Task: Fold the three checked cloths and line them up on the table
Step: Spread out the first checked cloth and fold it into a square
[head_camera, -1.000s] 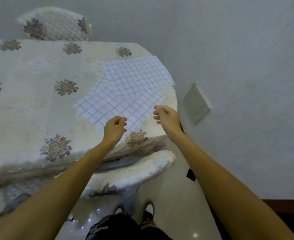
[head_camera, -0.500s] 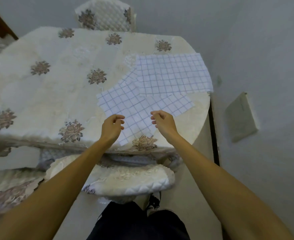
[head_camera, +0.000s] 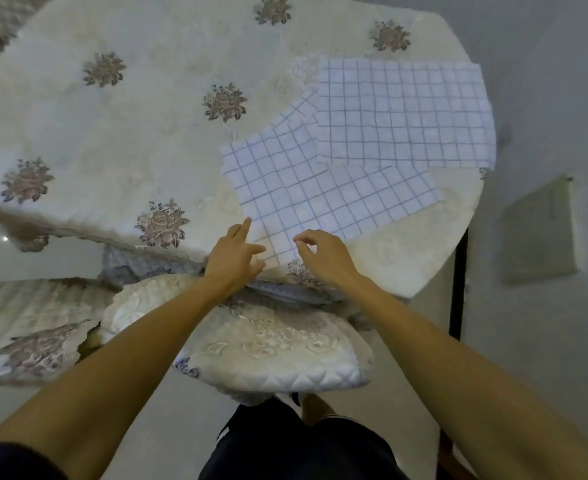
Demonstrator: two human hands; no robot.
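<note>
White cloths with a blue check lie overlapping on the right part of the table (head_camera: 119,140). The far cloth (head_camera: 406,112) lies flat and square near the right edge. A nearer cloth (head_camera: 285,188) lies turned at an angle, one corner pointing at me, with another piece (head_camera: 389,192) over its right side. My left hand (head_camera: 232,259) rests at the near corner's left edge, fingers spread. My right hand (head_camera: 323,256) hovers over the same corner, thumb and forefinger curled close together; neither hand visibly holds cloth.
The table wears a cream quilted cover with brown flower motifs. A padded chair (head_camera: 271,348) stands between me and the table edge, another seat (head_camera: 33,327) at the left. A grey wall (head_camera: 545,98) runs close along the table's right side.
The view has come closer and more overhead. Both hands moved forward and down onto the near corner of the angled cloth; the left hand's fingers have spread.
</note>
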